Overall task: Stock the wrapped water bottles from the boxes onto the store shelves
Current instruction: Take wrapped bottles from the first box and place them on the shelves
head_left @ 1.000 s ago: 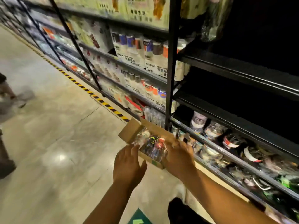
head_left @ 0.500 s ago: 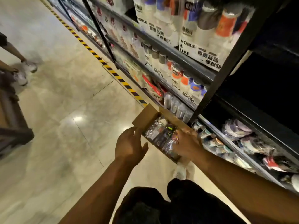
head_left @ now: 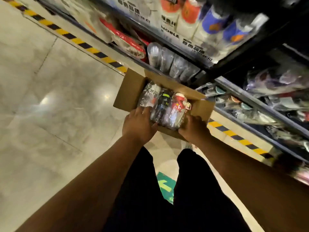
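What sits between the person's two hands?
Wrapped bottles in an open box, which the left hand and the right hand both grip; the head view shows it.

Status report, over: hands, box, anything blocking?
Left hand and right hand grip the cardboard box. Three wrapped bottles showing inside. Lower shelf just right of it, nothing between.
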A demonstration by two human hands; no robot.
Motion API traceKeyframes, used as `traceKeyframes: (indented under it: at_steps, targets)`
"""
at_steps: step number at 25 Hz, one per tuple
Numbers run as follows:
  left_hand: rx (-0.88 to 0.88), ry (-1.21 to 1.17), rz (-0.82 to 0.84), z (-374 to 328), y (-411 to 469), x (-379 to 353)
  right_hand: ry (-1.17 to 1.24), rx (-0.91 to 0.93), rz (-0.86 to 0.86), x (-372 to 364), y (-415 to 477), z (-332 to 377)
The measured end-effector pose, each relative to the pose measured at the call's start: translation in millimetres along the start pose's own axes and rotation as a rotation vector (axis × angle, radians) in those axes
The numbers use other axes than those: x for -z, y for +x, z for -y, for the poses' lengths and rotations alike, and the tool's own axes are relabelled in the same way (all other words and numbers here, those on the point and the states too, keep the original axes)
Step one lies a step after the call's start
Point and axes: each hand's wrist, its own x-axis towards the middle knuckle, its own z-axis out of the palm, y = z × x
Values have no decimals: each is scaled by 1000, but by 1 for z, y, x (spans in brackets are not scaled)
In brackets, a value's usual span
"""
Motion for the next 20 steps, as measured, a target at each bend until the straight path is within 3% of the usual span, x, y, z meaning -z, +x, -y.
traceKeyframes:
  at_steps: [5, 9, 12, 20]
  targets:
    - [-99, -5, 216, 55, 114, -85, 462, -264, 2, -98, 129, 10]
    - [-137, 38, 269, 90, 171, -157, 706, -425, 54, -166, 225, -4]
    - [-146, 3, 340, 110, 206, -211, 699, -487, 120, -208, 290, -17]
    - [-89, -100, 328, 127, 221, -250, 703, -501, -48, -234, 324, -38]
